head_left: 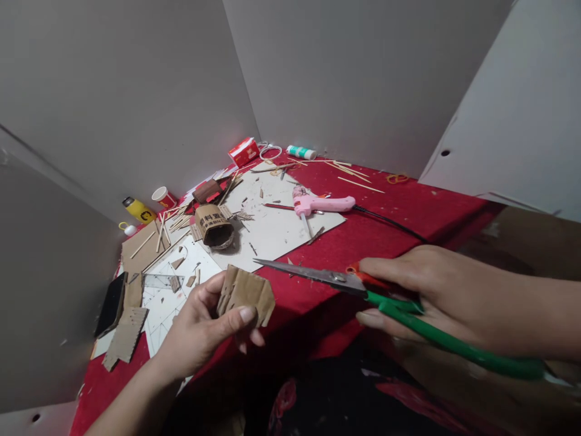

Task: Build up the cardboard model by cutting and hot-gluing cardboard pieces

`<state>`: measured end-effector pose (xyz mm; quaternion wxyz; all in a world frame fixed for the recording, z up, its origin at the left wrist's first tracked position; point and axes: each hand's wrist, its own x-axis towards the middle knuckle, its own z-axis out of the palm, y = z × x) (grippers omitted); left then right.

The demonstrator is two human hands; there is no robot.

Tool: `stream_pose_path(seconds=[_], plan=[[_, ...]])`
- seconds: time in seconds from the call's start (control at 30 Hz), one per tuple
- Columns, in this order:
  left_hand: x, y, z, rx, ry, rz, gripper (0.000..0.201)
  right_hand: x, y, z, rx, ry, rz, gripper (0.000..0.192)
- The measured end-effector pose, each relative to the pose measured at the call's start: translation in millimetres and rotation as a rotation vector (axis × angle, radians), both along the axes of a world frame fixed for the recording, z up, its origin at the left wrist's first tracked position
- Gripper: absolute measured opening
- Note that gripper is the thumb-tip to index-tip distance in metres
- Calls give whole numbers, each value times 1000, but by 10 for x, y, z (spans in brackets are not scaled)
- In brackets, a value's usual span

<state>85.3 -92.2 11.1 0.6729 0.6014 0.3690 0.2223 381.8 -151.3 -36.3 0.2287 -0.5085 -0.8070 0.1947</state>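
Between the thumb and fingers of my left hand (204,330) is a small piece of corrugated cardboard (247,293) with jagged edges. My right hand (436,293) grips a pair of scissors (318,272) with green handles. The scissor blades look nearly closed and point left, with the tip just above and right of the cardboard, apart from it. Beyond my hands, a rolled cardboard tube (212,221) with printed characters lies on a white board (290,233), its dark opening facing me.
A pink glue gun (324,204) with a black cord lies on the red cloth (385,236) and board. Thin wooden sticks, cardboard scraps, a phone (111,303), a yellow bottle (138,210), a paper cup (163,197) and a red box (244,151) surround it. Grey panels enclose the table.
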Motion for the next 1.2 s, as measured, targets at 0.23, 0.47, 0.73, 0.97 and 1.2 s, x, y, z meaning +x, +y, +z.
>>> stream_pose_path(seconds=[0.23, 0.47, 0.73, 0.97, 1.2], plan=[[-29, -27, 40, 31, 90, 32, 9, -67, 106, 131, -92, -134, 42, 40], [-60, -69, 1, -23, 68, 26, 31, -134, 134, 161, -175, -109, 71, 36], [-90, -31, 0, 25, 89, -89, 29, -108, 127, 128, -172, -177, 106, 40], [-101, 7, 13, -3, 183, -158, 30, -59, 135, 98, -121, -234, 141, 45], [-190, 137, 17, -38, 264, -176, 27, 6, 194, 106, 14, -319, 106, 38]])
